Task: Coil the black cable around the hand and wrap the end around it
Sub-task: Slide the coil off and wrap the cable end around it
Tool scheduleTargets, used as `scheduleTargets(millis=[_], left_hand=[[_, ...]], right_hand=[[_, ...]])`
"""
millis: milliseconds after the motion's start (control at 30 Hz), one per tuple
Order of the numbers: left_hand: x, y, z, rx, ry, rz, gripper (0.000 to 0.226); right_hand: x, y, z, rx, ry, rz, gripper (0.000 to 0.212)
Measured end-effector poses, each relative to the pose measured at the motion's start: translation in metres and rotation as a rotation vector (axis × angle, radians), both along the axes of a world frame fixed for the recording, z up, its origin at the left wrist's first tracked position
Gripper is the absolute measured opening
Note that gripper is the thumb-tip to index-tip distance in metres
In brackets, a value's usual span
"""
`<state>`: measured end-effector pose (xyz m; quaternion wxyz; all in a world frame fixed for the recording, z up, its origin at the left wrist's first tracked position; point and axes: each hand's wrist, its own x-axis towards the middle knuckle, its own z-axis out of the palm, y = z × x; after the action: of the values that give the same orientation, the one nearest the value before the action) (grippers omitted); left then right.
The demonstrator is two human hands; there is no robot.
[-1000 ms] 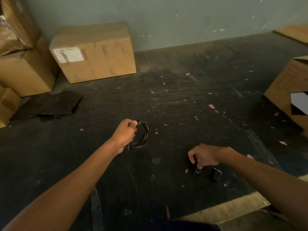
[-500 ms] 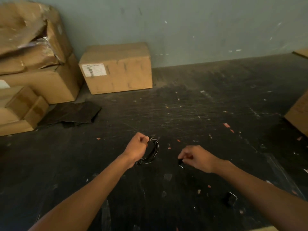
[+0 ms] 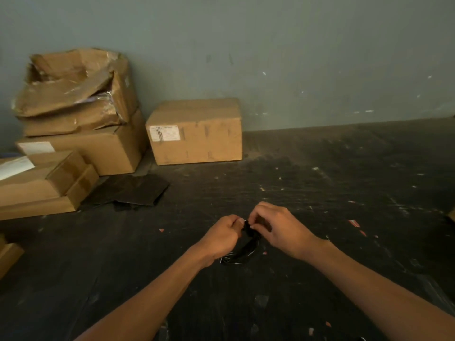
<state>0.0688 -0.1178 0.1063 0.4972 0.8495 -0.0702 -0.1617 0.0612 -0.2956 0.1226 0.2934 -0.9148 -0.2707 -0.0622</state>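
Observation:
The black cable (image 3: 242,254) is a small coil of several loops hanging between my two hands over the dark floor. My left hand (image 3: 221,238) grips the coil at its top, fingers closed around the loops. My right hand (image 3: 278,228) meets it from the right, thumb and fingers pinched on the cable at the top of the coil. The lower arc of the coil shows below my hands; the part inside my fingers is hidden.
Cardboard boxes are stacked at the left (image 3: 73,134), one closed box (image 3: 197,134) stands against the grey-green wall, and a flat dark sheet (image 3: 133,193) lies in front of them. Another box corner (image 3: 8,257) is at the far left edge. The floor is dark and scuffed.
My right hand moved left and up from the floor and closed on the top of the coil beside my left hand. The view tilted up, showing more of the wall and boxes.

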Motion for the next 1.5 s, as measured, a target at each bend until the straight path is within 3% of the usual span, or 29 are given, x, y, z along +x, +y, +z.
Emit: scheduleTargets(millis=[100,233,433,600,700,800,867,1033,1133,1267,1500], left_hand=[[-0.003,0.000,0.005,-0.026,-0.010,-0.015,0.039],[-0.004,-0.003,0.006,-0.035,-0.042,0.009,0.023],[0.002,-0.008,0.005,-0.015,-0.092,0.063,0.020],[0.014,0.001,0.001,-0.064,-0.062,0.297,0.020],[0.017,0.003,-0.001,-0.052,-0.162,0.321,0.022],[0.016,0.003,0.003,-0.049,-0.274,0.329,0.022],[0.015,0.004,0.004,-0.037,-0.324,0.312,0.022],[0.012,0.001,0.003,-0.022,-0.414,0.258,0.015],[0.010,-0.002,0.001,-0.009,-0.445,0.210,0.012],[0.012,-0.003,-0.001,-0.007,-0.457,0.205,0.013],[0.014,-0.006,0.003,-0.086,-0.411,0.271,0.020]], right_hand=[[-0.002,-0.001,0.003,0.030,0.026,-0.017,0.022],[-0.004,0.000,0.003,0.052,-0.005,-0.015,0.031],[-0.009,0.000,0.002,-0.038,-0.106,0.056,0.030],[-0.013,0.003,0.009,-0.116,-0.152,0.122,0.028],[-0.012,0.006,0.004,-0.059,-0.032,0.100,0.039],[-0.010,0.011,-0.006,0.096,0.146,-0.009,0.026],[-0.012,0.017,-0.008,0.308,0.307,-0.097,0.012],[-0.013,0.033,-0.003,0.928,0.751,-0.296,0.022],[-0.012,0.035,0.002,1.136,0.881,-0.375,0.015],[-0.011,0.034,0.004,1.213,0.976,-0.440,0.023],[-0.015,0.034,-0.001,1.162,1.053,-0.516,0.017]])
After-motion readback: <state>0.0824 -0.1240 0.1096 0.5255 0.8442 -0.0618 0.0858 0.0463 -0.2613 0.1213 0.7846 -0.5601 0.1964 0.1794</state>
